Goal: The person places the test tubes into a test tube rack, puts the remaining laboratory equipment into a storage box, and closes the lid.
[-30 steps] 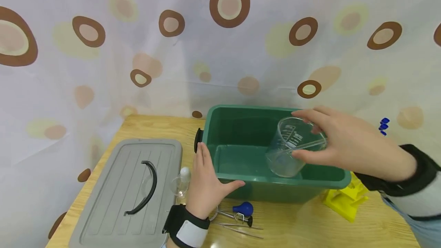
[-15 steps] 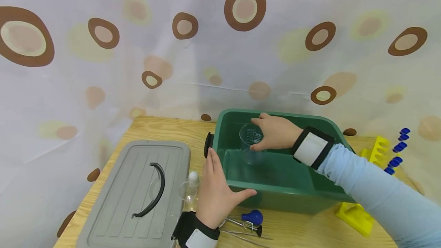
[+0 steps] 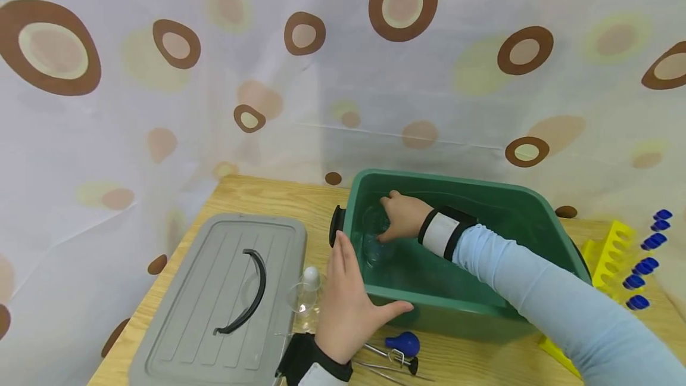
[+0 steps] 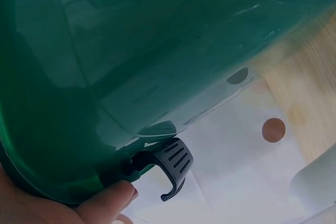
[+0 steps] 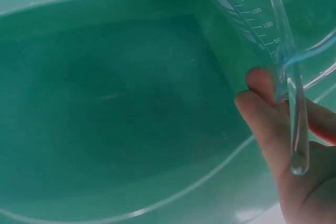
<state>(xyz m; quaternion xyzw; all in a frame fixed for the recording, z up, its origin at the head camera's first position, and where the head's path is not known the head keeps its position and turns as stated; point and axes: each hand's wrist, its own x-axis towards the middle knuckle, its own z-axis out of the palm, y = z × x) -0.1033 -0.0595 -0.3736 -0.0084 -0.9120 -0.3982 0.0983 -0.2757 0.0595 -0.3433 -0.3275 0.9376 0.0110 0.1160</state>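
Observation:
My right hand (image 3: 405, 217) reaches down inside the green plastic tub (image 3: 455, 304), at its left end. It grips a clear glass beaker (image 5: 251, 18) with printed graduations by the rim. A glass rod (image 5: 299, 140) leans out of the beaker over the palm. In the head view the beaker (image 3: 373, 252) shows only faintly against the green wall. My left hand (image 3: 345, 308) rests against the tub's near left corner, fingers straight along the left side and thumb spread along the front. Beside those fingertips is the tub's black clip (image 4: 176, 161).
A grey lid (image 3: 220, 296) with a black handle lies at the left. Clear glassware (image 3: 302, 298) stands between lid and left hand. A blue rubber bulb (image 3: 404, 344) and metal tools (image 3: 383, 368) lie before the tub. At the right is a yellow rack (image 3: 611, 261) near blue caps (image 3: 645, 267).
My right hand has carried the beaker from above the tub's right part leftward and down into its left end. My left hand stays at the corner. The head view has shifted slightly.

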